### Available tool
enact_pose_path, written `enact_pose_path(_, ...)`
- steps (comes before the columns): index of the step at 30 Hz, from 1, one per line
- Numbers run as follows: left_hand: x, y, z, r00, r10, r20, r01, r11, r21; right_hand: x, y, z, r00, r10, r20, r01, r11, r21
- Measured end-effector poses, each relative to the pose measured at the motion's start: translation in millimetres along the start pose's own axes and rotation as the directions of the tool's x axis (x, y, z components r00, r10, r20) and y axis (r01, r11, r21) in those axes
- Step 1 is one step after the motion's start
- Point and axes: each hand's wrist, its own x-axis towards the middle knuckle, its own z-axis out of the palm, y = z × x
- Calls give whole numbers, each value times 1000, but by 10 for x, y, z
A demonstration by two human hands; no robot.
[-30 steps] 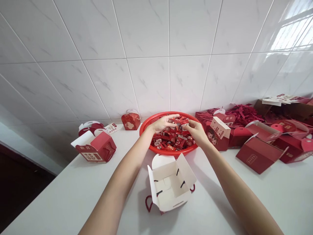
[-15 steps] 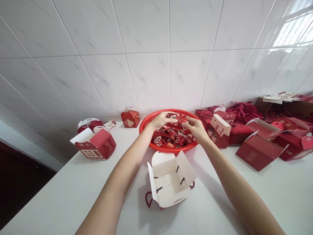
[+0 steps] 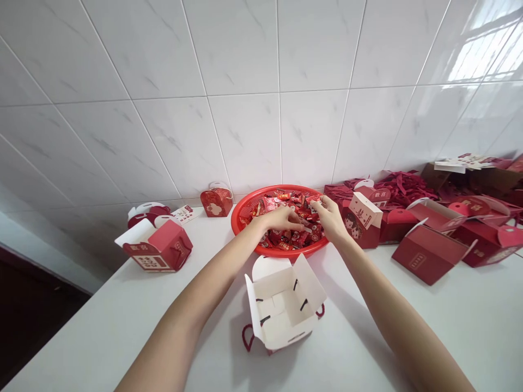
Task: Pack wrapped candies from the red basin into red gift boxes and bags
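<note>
A red plastic basket [image 3: 241, 213] near the wall holds many red-wrapped candies [image 3: 286, 239]. My left hand [image 3: 284, 219] reaches over the middle of the basket, its fingers apart and touching the candies. At the basket's right side my right hand [image 3: 329, 215] pinches a red candy packet [image 3: 314, 200]. In front of the basket stands an open box [image 3: 281, 310], white inside, with its flaps up and dark red cord loops on two sides. Nothing lies inside it.
On the left stand a red and white box [image 3: 163, 247] and a small red bag [image 3: 216, 201] by the tiled wall. Several red boxes [image 3: 433, 253] crowd the right side, with dark red shredded paper [image 3: 406, 188] behind them.
My left hand has moved right and down onto the candies, away from the packets it was near. My right hand has shifted slightly and keeps a packet. The view has tilted a little.
</note>
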Motion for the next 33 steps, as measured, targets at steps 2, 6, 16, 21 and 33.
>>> enact_pose_path(2,20,43,57,1000,26,-10,-24,993,119,1,4,-5,1000,-17,-1,17,1000,-17)
enact_pose_path(6,60,104,143,997,60,-56,-46,973,225,-9,-24,-3,1000,3,-21,-3,1000,-4)
enact_pose_path(16,43,1,-17,906,71,-417,-24,993,118,-30,-49,2,1000,9,4,-9,1000,-7)
enact_pose_path(21,77,-101,-118,838,5,-546,-142,967,-210,-29,-60,7,1000,28,-2,-28,999,38)
enact_pose_path(33,26,-25,-122,839,-14,-544,-221,904,-365,-31,-77,2,984,29,179,-28,1000,-8)
